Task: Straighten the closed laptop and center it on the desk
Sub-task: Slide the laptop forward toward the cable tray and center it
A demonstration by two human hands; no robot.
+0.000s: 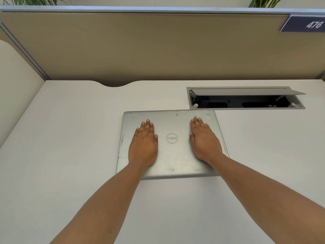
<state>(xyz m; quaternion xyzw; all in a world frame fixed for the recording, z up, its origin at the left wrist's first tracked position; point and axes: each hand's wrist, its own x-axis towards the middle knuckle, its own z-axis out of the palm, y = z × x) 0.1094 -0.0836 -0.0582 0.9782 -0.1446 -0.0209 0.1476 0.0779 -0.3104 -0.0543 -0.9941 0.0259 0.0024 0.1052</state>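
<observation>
Closed laptop (173, 145): on desk (70, 155), lid up. Left hand (143, 144) and right hand (204, 141): flat on lid, either side of logo (172, 138). Cable box (246, 98): in desk, behind-right of laptop. Partition (149, 48): behind desk.

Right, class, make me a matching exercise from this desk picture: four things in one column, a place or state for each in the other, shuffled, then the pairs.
Things:
1. laptop
2. cable box lid
3. left hand
4. number sign

States:
A. propped open
B. palm flat, left of the logo
C. closed, lying on the desk
D. on the partition, top right

Pairs: 1-C, 2-A, 3-B, 4-D
</observation>
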